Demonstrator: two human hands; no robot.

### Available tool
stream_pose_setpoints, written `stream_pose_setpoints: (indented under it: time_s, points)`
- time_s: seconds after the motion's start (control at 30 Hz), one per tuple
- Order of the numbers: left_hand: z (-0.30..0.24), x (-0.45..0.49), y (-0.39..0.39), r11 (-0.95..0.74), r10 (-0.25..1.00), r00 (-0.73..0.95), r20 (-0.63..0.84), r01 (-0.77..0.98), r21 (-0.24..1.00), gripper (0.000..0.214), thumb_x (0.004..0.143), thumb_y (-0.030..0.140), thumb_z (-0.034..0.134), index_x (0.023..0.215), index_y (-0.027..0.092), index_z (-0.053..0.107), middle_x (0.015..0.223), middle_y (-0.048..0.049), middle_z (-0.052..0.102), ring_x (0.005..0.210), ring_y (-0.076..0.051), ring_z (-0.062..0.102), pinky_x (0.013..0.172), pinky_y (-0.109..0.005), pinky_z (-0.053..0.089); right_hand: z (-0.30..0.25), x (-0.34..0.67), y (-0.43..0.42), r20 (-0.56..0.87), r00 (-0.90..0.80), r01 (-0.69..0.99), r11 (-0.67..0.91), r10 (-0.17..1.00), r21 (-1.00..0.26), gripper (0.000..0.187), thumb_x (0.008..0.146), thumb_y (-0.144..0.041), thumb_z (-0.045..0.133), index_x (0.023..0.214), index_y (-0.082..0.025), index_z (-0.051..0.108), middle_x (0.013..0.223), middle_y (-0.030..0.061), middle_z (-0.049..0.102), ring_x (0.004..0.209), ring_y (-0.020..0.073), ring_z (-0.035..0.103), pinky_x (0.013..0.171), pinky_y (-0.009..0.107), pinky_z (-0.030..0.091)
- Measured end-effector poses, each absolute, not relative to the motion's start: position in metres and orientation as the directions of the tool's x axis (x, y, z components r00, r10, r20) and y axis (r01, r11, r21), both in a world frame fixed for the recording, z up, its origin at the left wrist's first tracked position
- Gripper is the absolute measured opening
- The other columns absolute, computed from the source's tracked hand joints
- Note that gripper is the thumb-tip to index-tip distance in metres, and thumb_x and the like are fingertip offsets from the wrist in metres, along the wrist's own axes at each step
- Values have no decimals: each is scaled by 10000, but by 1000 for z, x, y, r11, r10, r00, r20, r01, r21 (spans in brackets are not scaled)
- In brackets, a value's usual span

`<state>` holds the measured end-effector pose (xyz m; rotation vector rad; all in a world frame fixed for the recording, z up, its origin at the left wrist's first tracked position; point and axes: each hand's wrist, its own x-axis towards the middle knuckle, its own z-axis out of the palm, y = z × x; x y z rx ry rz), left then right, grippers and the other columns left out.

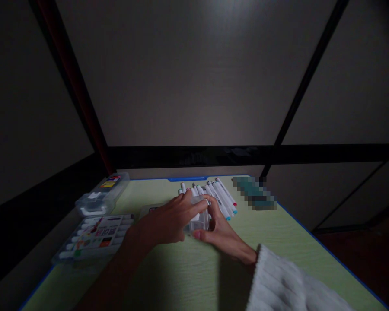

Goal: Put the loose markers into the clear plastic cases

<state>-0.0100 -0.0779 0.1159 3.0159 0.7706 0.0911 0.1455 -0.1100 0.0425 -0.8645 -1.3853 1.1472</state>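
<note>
A small clear plastic box (199,219) sits on the pale green table (188,276). My left hand (168,218) lies over its top and left side, fingers curled on it. My right hand (222,231), in a white knit sleeve, grips the box from the right and front with thumb and fingers. Just behind the box lies a row of several white markers (218,196) with coloured caps.
At the left edge lie a flat clear case of markers (95,237) and, behind it, a clear plastic box (100,196). A blurred teal object (254,193) sits at the back right. A black rail (246,155) and wall stand behind the table.
</note>
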Motion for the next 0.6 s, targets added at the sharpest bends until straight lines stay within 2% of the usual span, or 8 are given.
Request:
stream_pose_setpoints:
  time_s: [0.13,0.27,0.37,0.47,0.6]
  points:
    - [116,-9,-77,-875,485,873,59,484,33,581,561,-27,623,1057,195,416,1064,-90,454,973,-247,471,790,-341,442,43,147,-110,292,-129,-101,280,948,-955,668,557,-245,703,1120,-259,345,1145,37,449,1057,226,456,861,377,410]
    - [118,-5,-76,-878,475,856,205,476,48,541,672,100,618,1146,207,380,1084,-73,475,1022,-236,463,900,-374,390,49,154,-110,217,-124,-225,185,968,-956,719,585,-267,700,1180,-307,297,1113,30,481,950,205,519,754,365,470]
    - [121,-7,-73,-859,491,819,295,512,8,602,719,221,607,1244,240,311,1114,-48,495,1064,-231,457,985,-421,304,55,161,-111,209,-145,-332,151,967,-931,757,599,-279,692,1220,-348,264,1120,29,495,902,203,544,682,354,500]
    - [123,-14,-67,-786,568,762,311,614,-71,664,693,246,612,1275,223,293,1158,-60,503,1094,-252,456,1011,-450,257,58,170,-109,272,-100,-360,220,957,-907,747,613,-278,684,1250,-345,300,1178,42,488,961,218,539,733,369,501]
    - [117,-21,-56,-730,621,713,327,677,-91,666,692,327,591,1280,202,305,1202,-84,495,1106,-270,466,946,-409,348,56,180,-104,324,-20,-312,302,946,-901,680,677,-298,643,1283,-361,340,1264,46,460,1051,244,517,808,421,480]
